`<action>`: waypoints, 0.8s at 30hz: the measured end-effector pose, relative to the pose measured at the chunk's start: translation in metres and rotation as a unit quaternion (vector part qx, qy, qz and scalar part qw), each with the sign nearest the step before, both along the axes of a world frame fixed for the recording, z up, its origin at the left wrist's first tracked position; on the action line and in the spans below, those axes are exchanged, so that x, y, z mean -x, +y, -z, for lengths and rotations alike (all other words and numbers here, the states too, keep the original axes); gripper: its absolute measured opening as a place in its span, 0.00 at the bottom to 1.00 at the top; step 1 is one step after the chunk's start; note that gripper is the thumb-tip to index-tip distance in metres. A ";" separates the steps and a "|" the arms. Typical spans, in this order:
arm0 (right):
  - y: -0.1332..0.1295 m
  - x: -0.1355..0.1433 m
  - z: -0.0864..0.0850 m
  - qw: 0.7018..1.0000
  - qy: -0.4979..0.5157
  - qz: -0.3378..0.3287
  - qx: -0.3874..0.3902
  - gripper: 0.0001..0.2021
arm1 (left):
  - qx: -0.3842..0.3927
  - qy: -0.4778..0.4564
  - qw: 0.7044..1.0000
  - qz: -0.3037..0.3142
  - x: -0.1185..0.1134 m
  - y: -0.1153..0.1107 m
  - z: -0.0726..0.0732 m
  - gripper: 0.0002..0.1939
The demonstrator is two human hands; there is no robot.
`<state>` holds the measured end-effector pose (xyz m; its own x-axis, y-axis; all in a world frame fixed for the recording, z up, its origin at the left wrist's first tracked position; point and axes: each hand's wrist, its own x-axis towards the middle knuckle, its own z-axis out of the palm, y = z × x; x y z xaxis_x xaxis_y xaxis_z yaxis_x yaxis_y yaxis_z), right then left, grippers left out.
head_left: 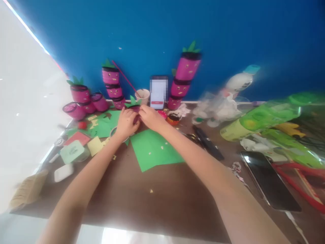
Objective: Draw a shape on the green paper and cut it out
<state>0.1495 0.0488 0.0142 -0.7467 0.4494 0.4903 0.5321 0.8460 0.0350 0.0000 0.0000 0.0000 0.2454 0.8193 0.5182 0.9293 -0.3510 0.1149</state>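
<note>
Both hands reach far over the table to a small magenta paper cup [135, 108] with a dark rim and green paper leaves [133, 101]. My left hand [127, 122] curls around its left side. From the right, my right hand [151, 118] pinches near the rim. Fingers cover most of this cup, so its front is hidden. Under my wrists lies a sheet of green paper [152, 150] with small pale scraps on it. A roll of tape [113, 131] is partly behind my left wrist. Just right of my right hand stands a small pot of dark paint [173, 118].
Stacked magenta cups with faces stand at left [79, 95], centre [111, 77] and right [183, 79]. A white cup [142, 96] holds a red stick beside a propped phone [158, 91]. On the right are a green bottle [259, 117] and a black phone [270, 181]; twine [29, 189] lies left.
</note>
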 end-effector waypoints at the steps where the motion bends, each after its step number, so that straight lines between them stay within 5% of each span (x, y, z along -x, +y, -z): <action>1: 0.000 0.000 0.000 1.000 -0.003 0.002 -0.001 0.10 | -0.001 0.002 1.000 0.000 0.000 0.000 0.000 0.09; 9: -0.001 0.002 0.002 1.000 0.005 0.010 -0.001 0.09 | -0.001 0.002 1.000 -0.004 -0.001 0.000 -0.001 0.09; 14: -0.007 -0.003 -0.006 0.997 0.037 -0.004 0.071 0.06 | -0.009 -0.009 1.000 0.001 -0.001 -0.003 0.001 0.15; 20: -0.027 -0.033 -0.019 0.979 0.162 -0.032 0.121 0.07 | -0.038 -0.074 0.996 0.043 0.003 -0.008 0.006 0.24; 24: -0.049 -0.060 -0.019 0.957 0.258 -0.011 0.135 0.07 | -0.102 -0.139 0.985 0.008 0.007 -0.019 -0.002 0.23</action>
